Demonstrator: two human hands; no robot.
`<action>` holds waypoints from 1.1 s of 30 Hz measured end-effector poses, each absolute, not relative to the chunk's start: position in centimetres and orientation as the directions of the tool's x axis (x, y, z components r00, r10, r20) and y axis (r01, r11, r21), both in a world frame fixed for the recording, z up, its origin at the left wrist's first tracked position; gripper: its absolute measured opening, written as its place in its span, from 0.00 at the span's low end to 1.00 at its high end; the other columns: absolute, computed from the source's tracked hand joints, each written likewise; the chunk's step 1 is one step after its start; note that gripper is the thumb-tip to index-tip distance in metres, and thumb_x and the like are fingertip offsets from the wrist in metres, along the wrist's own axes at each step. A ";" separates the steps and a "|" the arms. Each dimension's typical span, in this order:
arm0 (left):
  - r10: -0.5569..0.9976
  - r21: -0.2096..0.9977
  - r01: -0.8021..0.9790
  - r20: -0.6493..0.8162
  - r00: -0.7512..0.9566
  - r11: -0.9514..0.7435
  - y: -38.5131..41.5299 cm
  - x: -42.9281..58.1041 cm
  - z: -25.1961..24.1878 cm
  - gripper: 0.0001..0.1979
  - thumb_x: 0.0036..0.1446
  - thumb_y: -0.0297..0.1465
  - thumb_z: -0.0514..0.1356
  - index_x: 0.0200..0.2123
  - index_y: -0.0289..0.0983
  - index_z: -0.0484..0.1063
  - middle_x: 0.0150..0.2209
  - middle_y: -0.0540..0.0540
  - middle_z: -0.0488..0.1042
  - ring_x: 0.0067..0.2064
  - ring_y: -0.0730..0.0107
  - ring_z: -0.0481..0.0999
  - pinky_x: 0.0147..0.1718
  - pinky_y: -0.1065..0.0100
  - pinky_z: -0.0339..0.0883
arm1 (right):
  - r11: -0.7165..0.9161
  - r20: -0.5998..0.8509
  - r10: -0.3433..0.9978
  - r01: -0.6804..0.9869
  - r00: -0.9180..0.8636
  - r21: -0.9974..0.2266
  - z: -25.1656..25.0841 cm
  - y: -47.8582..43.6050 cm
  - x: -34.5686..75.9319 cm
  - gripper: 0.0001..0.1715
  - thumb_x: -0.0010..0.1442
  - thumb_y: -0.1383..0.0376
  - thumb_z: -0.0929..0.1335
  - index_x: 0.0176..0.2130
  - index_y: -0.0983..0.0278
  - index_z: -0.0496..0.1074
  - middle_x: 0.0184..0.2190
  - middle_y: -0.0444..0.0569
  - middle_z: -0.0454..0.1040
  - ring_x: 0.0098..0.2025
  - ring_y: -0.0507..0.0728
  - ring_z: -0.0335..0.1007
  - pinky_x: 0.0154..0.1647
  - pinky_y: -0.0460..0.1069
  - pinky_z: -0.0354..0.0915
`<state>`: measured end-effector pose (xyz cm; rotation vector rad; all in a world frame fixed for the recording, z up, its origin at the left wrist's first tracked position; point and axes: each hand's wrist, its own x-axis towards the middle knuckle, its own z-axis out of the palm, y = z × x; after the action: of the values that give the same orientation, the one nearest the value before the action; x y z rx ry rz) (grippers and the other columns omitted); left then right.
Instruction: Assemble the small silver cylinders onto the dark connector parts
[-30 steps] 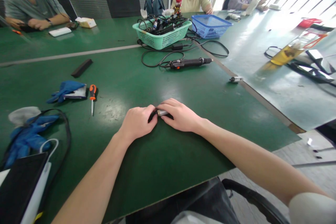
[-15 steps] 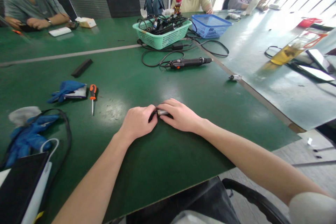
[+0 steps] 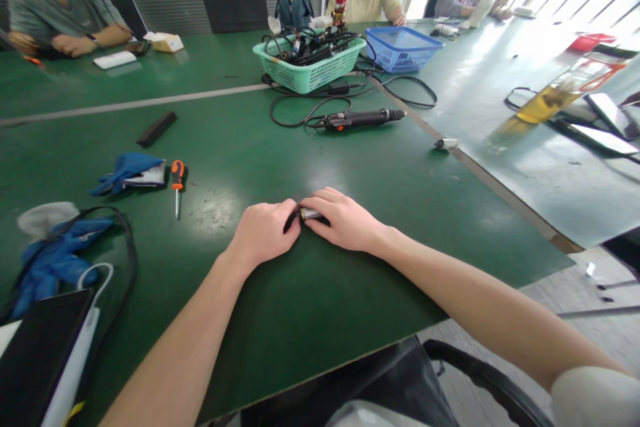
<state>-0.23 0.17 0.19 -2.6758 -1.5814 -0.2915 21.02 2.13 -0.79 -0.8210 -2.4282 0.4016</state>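
Both my hands rest together on the green table (image 3: 310, 293) near its front edge. My left hand (image 3: 263, 233) is curled shut, and my right hand (image 3: 344, 220) is closed opposite it. Between their fingertips lies a small part with a metal cylinder and a black end (image 3: 306, 215), gripped from both sides. Most of that part is hidden under my fingers.
An orange-handled screwdriver (image 3: 177, 180) and blue gloves (image 3: 127, 170) lie to the left. A corded electric screwdriver (image 3: 360, 119) lies ahead, behind it a green basket (image 3: 310, 70) and a blue basket (image 3: 400, 48). A small metal cylinder (image 3: 446, 144) lies at right. Other people sit across the table.
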 end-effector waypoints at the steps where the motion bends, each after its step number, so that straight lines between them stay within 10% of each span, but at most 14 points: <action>1: 0.866 0.075 0.870 0.171 0.470 -0.488 0.2 -0.2 0.2 0.11 0.65 0.37 0.51 0.37 0.39 0.71 0.30 0.46 0.77 0.31 0.62 0.76 0.29 0.65 0.59 | 0.768 0.395 0.632 0.471 -0.666 -0.435 -0.8 2.1 21.0 0.18 0.66 0.65 0.66 0.55 0.64 0.71 0.48 0.56 0.75 0.51 0.62 0.69 0.54 0.59 0.68; 33: 0.859 0.047 0.866 0.170 0.484 -0.497 0.2 -0.3 0.1 0.10 0.64 0.36 0.51 0.37 0.40 0.70 0.30 0.47 0.77 0.31 0.61 0.77 0.28 0.63 0.59 | 0.751 0.372 0.653 0.506 -0.659 -0.424 -0.5 2.0 20.9 0.16 0.66 0.65 0.66 0.53 0.64 0.71 0.47 0.55 0.75 0.50 0.62 0.70 0.54 0.57 0.68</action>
<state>-0.30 0.18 0.08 -2.6667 -1.5514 -0.2653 20.86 1.97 -0.53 -0.8734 -2.4386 0.3880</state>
